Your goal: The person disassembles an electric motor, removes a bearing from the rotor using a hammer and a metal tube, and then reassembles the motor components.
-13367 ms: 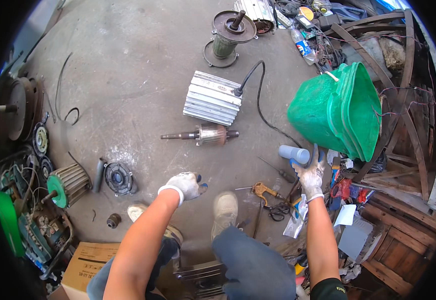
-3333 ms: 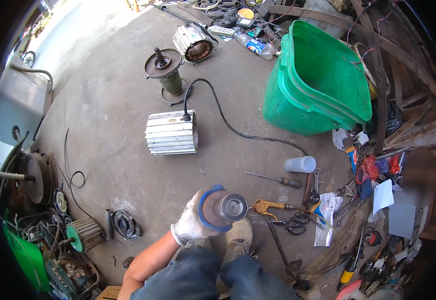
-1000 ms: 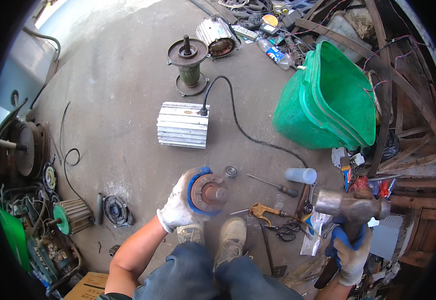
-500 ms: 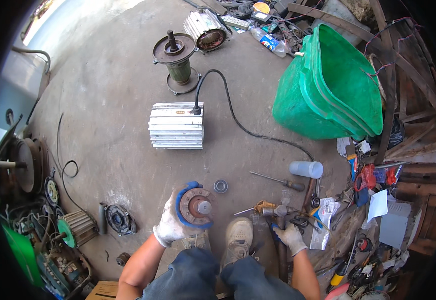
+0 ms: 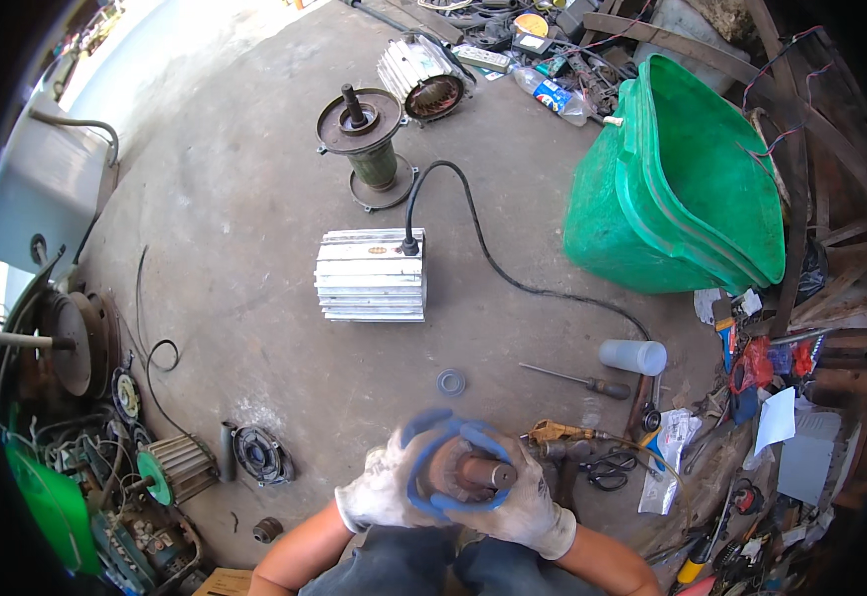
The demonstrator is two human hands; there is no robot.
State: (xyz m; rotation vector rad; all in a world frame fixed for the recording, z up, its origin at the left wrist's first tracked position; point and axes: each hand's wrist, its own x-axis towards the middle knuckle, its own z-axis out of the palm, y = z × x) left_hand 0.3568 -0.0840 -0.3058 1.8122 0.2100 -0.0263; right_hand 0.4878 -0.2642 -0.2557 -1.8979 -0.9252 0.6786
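Observation:
My left hand (image 5: 394, 477) and my right hand (image 5: 518, 497), in white-and-blue gloves, are wrapped round a rusty motor rotor (image 5: 463, 462), its shaft end pointing up at the camera, above my legs. Just beyond them a small ring bearing (image 5: 450, 382) lies on the floor (image 5: 254, 298). A hammer (image 5: 562, 452) lies to their right beside a yellow gun-shaped tool (image 5: 548, 430), scissors (image 5: 612, 472) and a screwdriver (image 5: 607, 387). Farther forward a finned silver motor housing (image 5: 369, 283) with a black cable lies on its side.
A green bucket (image 5: 612, 219) and translucent cylinder (image 5: 632, 356) are at the right, beside clutter. A flanged motor part (image 5: 374, 159) and second housing (image 5: 418, 74) are farther back. Motor parts (image 5: 170, 467) and a cast end cover (image 5: 259, 454) are at the left.
My right hand held a hammer earlier; it has let go of it and moved left onto the rotor beside my left hand. The small bearing appeared on the floor since the second-oldest frame.

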